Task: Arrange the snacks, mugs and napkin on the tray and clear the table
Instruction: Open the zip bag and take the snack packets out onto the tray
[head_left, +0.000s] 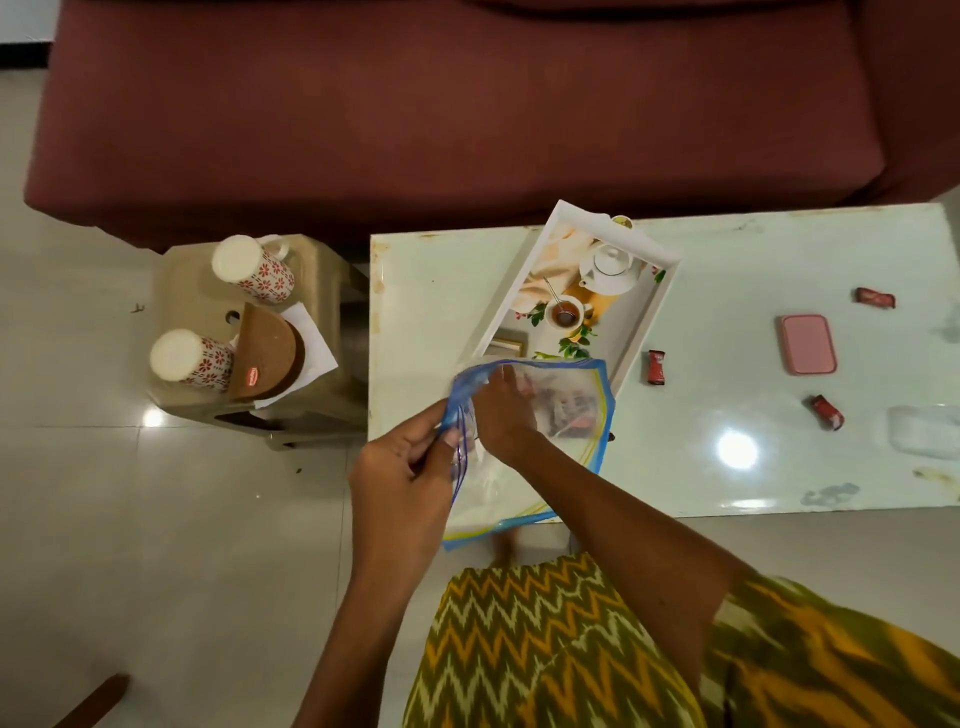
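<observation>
Two mugs (253, 267) (189, 358), three red packets (875, 298) (657, 367) (826, 412), one tray (670, 280)

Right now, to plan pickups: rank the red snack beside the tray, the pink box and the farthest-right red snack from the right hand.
From the right hand:
1. The red snack, just right of the tray.
2. The pink box, mid-table.
3. The farthest-right red snack, far right.

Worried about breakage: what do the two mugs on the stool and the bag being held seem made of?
The far mug and near mug: likely glazed ceramic, glossy white with red flowers. The bag: thin clear plastic, see-through, crumpled, blue edges.
</observation>
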